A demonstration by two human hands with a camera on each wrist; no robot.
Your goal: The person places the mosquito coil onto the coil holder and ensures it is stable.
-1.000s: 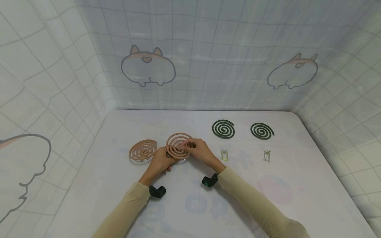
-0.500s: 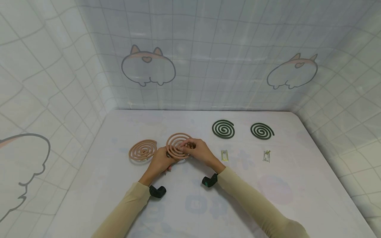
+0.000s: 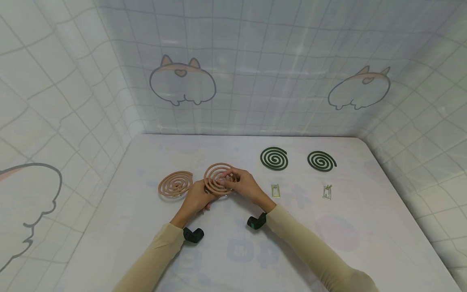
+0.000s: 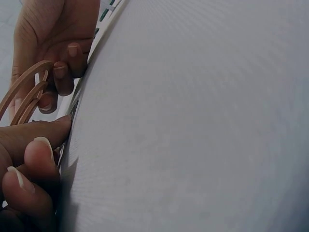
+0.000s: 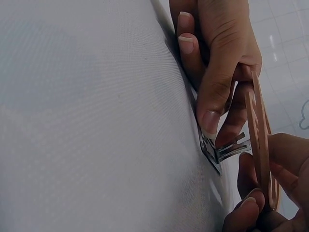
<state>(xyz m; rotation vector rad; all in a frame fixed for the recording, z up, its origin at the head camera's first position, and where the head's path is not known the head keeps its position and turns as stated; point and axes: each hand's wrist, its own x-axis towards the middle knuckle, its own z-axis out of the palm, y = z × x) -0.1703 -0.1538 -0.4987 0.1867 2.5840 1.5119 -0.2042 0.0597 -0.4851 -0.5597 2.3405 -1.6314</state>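
Note:
A brown mosquito coil [image 3: 215,180] is held tilted just above the table. My right hand [image 3: 246,186] grips it near its centre, with fingers on both faces in the right wrist view. Below the coil, my left hand [image 3: 198,196] pinches a small metal coil stand [image 5: 212,152] against the tabletop, its thumb on the flat base. A thin prong of that stand points up towards the coil's middle; right-hand fingers partly hide where they meet. Left of my hands, a second brown mosquito coil [image 3: 176,184] sits slightly raised, with a bit of metal showing beneath it.
Two green mosquito coils [image 3: 274,158] lie flat at the back right. In front of them are two more metal stands, one yellowish [image 3: 275,191] and one silvery [image 3: 327,192]. Grid-patterned cloth walls [image 3: 255,101] enclose the white table [image 3: 240,267] at the back and sides.

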